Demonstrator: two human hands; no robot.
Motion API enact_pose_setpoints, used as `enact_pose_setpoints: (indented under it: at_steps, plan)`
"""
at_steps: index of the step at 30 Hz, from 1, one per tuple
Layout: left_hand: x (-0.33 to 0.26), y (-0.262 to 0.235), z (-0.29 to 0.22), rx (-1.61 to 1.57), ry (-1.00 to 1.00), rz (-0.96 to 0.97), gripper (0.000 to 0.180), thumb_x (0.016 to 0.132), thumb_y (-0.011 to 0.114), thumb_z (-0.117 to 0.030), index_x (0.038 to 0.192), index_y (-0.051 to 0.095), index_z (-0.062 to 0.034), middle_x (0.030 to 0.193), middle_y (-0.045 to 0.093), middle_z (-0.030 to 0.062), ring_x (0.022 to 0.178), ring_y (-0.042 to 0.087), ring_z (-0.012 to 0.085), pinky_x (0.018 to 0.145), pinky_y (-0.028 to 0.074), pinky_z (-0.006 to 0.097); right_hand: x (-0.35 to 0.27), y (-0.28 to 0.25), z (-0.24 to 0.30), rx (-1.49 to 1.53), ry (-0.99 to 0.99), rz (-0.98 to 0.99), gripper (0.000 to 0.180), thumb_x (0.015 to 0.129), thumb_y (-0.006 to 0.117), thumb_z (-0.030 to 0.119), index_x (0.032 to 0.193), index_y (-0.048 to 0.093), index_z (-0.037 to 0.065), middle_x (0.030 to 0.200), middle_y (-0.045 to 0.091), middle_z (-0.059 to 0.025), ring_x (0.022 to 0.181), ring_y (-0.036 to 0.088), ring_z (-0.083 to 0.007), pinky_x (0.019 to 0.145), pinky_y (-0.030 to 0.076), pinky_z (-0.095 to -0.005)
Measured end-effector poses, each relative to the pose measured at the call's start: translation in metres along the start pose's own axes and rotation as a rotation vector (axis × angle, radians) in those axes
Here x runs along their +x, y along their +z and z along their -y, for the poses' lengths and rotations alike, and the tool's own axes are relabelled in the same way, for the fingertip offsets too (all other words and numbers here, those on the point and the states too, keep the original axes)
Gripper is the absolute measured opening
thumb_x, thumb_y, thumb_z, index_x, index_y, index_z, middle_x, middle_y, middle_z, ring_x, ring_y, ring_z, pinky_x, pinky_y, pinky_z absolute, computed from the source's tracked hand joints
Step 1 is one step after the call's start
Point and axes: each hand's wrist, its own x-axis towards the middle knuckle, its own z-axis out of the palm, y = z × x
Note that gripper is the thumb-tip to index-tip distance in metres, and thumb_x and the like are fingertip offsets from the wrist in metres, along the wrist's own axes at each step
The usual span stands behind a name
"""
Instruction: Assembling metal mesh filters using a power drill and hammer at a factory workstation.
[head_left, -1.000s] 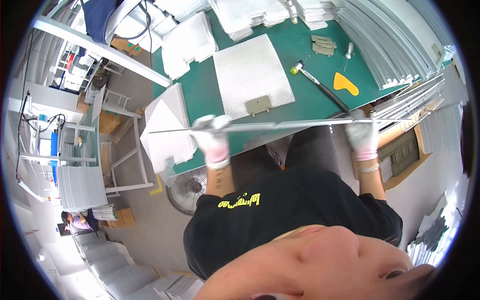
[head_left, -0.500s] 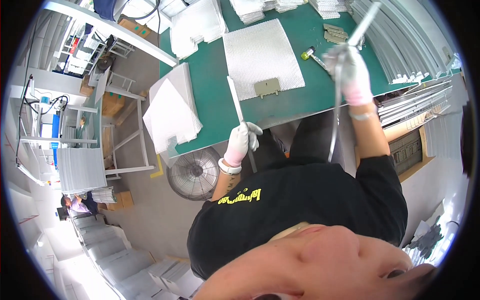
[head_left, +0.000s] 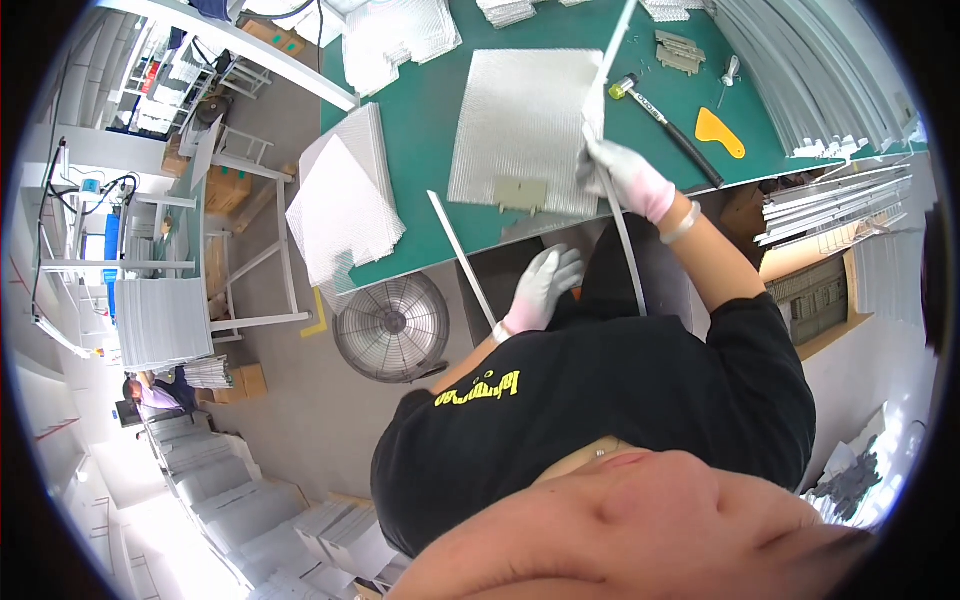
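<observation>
My right hand [head_left: 632,181], in a white glove, is closed around a long pale metal strip [head_left: 625,245] at the right edge of a silvery mesh panel [head_left: 520,110]. The strip reaches from beyond the panel back toward my body. A grey-green plastic piece [head_left: 521,194] lies at the panel's near edge. My gloved left hand [head_left: 545,285] hangs in front of the table edge, fingers stretched out and holding nothing. Beside its wrist another pale strip [head_left: 458,247] slants up onto the green table [head_left: 420,150].
A hammer [head_left: 668,130], a yellow scraper [head_left: 720,133], a screwdriver [head_left: 731,72] and stacked plastic pieces [head_left: 679,52] lie right. White mesh sheets [head_left: 345,200] are piled left, long metal profiles [head_left: 800,80] far right. A floor fan [head_left: 392,325] stands below the table's left side.
My left hand has let go of the left strip and moved right. My right hand has come down and left with its strip, to the panel's right edge, uncovering the hammer and scraper.
</observation>
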Motion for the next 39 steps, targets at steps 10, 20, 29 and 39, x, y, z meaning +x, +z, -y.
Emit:
enact_pose_setpoints:
  at_steps: [10,20,29,39]
  plan:
    - [0.099,0.048,-0.023,0.103,0.41,0.304,0.038,0.103,0.052,-0.033,0.116,0.055,0.0016,0.115,0.061,0.0174,0.112,0.058,0.029,0.104,0.043,0.046,-0.088,0.025,-0.056,-0.507,-0.452,-0.28,0.058,0.102,0.036,0.005,0.157,0.017,0.005,0.09,0.059,-0.0061,0.064,0.049,-0.0061,0.065,0.047,-0.0201]
    - [0.166,0.101,-0.042,-0.408,0.129,0.2,0.023,0.097,0.057,-0.012,0.115,0.056,0.0032,0.113,0.06,0.0142,0.105,0.056,0.0256,0.099,0.045,0.041,-0.064,0.003,-0.058,-0.178,-0.408,-0.206,0.054,0.104,0.039,0.013,0.156,0.023,0.006,0.084,0.056,-0.0052,0.053,0.041,-0.004,0.059,0.048,-0.0223]
    - [0.165,0.105,-0.039,-0.258,0.274,0.246,0.027,0.101,0.053,-0.018,0.114,0.058,0.0046,0.11,0.061,0.0129,0.105,0.056,0.0244,0.098,0.044,0.037,-0.065,0.008,-0.064,-0.311,-0.373,-0.347,0.056,0.102,0.045,0.009,0.155,0.026,0.009,0.081,0.06,-0.0048,0.053,0.05,-0.0079,0.055,0.048,-0.0223]
    - [0.161,0.104,-0.033,0.42,0.568,0.125,0.021,0.099,0.059,-0.018,0.102,0.063,0.0029,0.096,0.063,0.0095,0.092,0.062,0.0194,0.083,0.051,0.032,-0.071,0.012,-0.056,-0.332,-0.358,-0.335,0.057,0.102,0.043,0.007,0.156,0.025,0.008,0.078,0.056,-0.0032,0.052,0.045,-0.0051,0.054,0.046,-0.0206]
